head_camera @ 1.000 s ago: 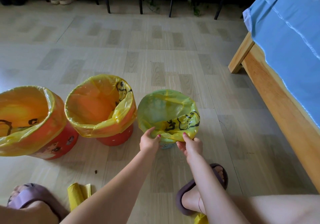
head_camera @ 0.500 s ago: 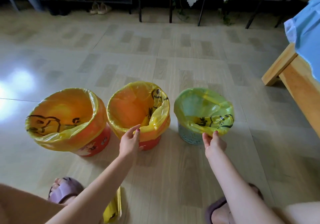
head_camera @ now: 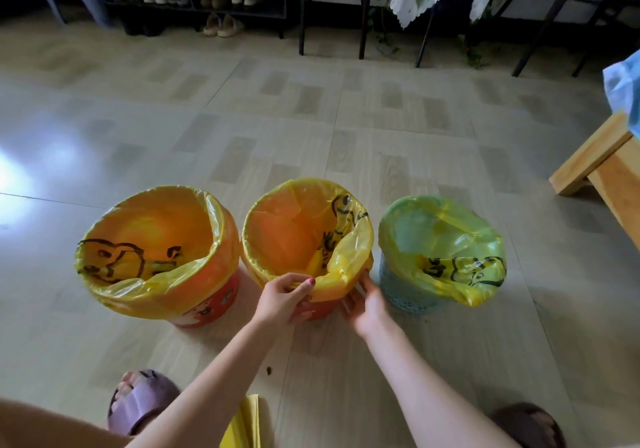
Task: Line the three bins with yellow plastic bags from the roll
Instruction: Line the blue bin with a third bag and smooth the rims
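Note:
Three bins stand in a row on the floor, each with a yellow bag over its rim. The left red bin (head_camera: 204,309) and the middle red bin (head_camera: 322,310) look orange inside. The right one is a blue mesh bin (head_camera: 405,291). My left hand (head_camera: 282,300) pinches the folded-over edge of the middle bin's bag (head_camera: 346,267) at the near rim. Against the same bag's right side lies my right hand (head_camera: 363,305), fingers spread. The yellow bag roll (head_camera: 244,423) lies on the floor between my arms.
My feet in purple slippers (head_camera: 138,402) sit at the bottom left and bottom right. A wooden bed frame (head_camera: 602,167) with blue bedding stands at the right. Chair legs, a shoe rack and a cloth-covered table line the far wall.
Both hands left the blue bin's bag and moved left to the middle bin. The left hand took hold of its bag edge. The camera tilted up and left.

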